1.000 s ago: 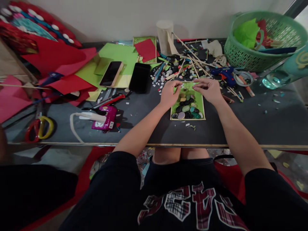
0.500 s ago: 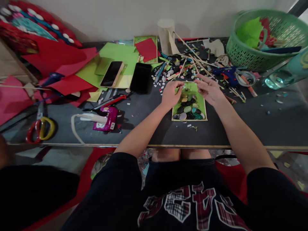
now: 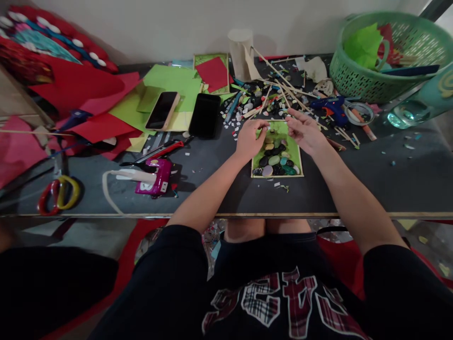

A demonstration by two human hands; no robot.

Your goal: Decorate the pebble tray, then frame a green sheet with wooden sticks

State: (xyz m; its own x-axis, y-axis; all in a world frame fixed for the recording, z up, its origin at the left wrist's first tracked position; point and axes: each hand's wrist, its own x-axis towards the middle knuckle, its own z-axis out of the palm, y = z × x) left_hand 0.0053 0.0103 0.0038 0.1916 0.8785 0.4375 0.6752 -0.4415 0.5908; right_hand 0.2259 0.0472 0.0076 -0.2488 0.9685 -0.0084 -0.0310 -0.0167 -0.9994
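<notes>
A small green panel with a pale stick border lies on the dark table, with several coloured and black stones over its lower part. Over its upper left corner is my left hand, thumb and forefinger pinched together; whatever is between them is too small to make out. My right hand hovers at the upper right corner, its thumb and forefinger close together and the other fingers stretched out. Anything at those fingertips is too small to tell.
Behind the panel lie loose stones and sticks, with a blue glue gun to the right. A green basket stands back right beside a bottle. Leftward are two phones, a purple device, coloured paper and scissors.
The whole view has shifted slightly. My hands keep nearly the same pose over the panel's top edge, and the stones on it look unchanged.
</notes>
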